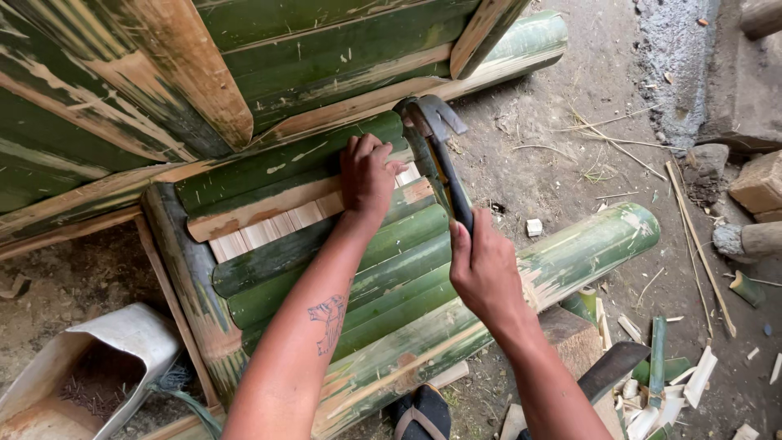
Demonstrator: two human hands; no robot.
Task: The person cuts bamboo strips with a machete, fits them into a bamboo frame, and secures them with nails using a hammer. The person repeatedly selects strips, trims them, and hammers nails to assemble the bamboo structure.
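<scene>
Holding hammer (pixel 440 155) in right hand (pixel 485 273), white container (pixel 122 346) perhaps holding debris

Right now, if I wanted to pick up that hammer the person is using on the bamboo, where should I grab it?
Probably by the dark handle's lower end, where the right hand already wraps it. The hammer lies with its metal claw head pointing away, against the split green bamboo slats, so come from the near side. The left hand presses the slats beside the head, crowding that end.

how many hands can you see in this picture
2. The left hand presses on the green bamboo slats; the right hand grips the claw hammer over them. No others show.
</scene>
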